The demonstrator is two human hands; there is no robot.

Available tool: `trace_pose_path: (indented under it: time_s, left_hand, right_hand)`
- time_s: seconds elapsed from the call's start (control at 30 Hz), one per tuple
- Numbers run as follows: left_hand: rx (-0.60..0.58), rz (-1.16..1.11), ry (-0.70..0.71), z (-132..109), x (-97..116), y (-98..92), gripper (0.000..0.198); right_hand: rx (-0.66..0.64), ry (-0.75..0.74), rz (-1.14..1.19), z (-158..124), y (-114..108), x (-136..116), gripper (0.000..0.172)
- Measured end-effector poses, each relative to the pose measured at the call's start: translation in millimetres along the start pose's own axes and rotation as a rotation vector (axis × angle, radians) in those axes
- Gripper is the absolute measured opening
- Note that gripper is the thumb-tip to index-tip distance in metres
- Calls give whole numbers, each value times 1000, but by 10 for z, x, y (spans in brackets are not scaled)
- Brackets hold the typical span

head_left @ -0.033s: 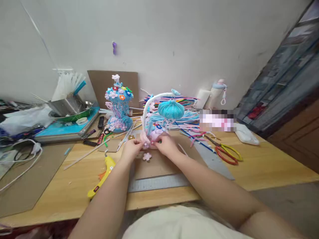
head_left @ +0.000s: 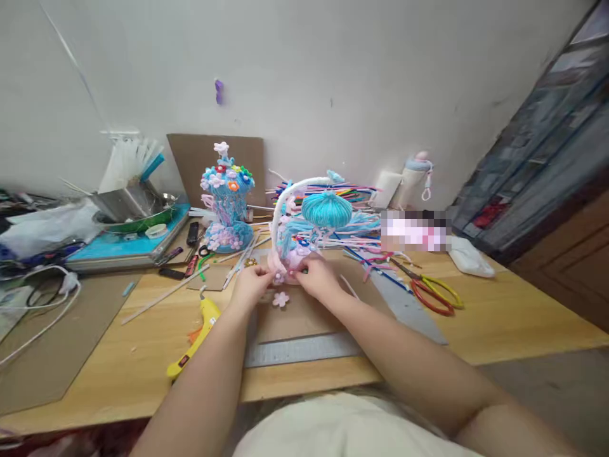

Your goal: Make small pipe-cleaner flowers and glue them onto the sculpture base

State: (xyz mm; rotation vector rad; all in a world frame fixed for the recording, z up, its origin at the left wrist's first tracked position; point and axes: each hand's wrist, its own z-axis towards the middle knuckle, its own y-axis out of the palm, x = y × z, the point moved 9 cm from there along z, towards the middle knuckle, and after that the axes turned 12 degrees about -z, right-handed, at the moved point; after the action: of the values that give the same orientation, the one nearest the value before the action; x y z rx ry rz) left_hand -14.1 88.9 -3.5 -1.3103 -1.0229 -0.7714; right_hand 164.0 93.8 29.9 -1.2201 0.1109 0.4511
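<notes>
A pipe-cleaner lamp ornament stands before me, with a curved white stem and a pleated blue shade hanging from its tip. Its pink base carries small flowers. My left hand is closed at the base's left edge, fingertips against a small pink flower. On the right side, my right hand grips the base with thumb and fingers bent; its fingertips are partly hidden. One loose pink flower lies on the cardboard just below the hands.
A yellow glue gun lies beside my left forearm. Scissors with red and yellow handles rest at right. Behind are a flowered blue ornament, bundled pipe cleaners and a bottle. A metal pot stands at left.
</notes>
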Motion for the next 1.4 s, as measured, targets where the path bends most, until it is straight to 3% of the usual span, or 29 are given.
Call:
trace_pose_path:
  time_s: [0.43,0.6,0.73,0.83,0.97,1.17,1.3,1.4]
  left_hand:
    - [-25,-15,-10,-30,29,32,23]
    - [-8,7,2,-29,55,-21,24]
    - [16,28,16,4,34,-85,24]
    - [21,41,23,35,6,-124,23]
    - [23,49,29,57,-19,-157,24]
    - [68,54,56,66,2,-207,19]
    - [222,12,72,95,4,-346,15]
    - [339,-65,73,100,-6,-453,15]
  right_hand:
    - [53,19,-53,-42,-70,-43,15]
    - [57,60,-71,-79,-243,215,16]
    - [-19,34,-105,-142,-379,343,20]
    - [-83,-89,-146,-250,-418,142,27]
    - [-205,-305,-357,-470,-307,-270,46]
    - [-360,-631,-318,-701,-124,-584,32]
    - [-386,-701,-290,-730,-100,-604,27]
    - [-329,-686,-252,-742,-163,-654,24]
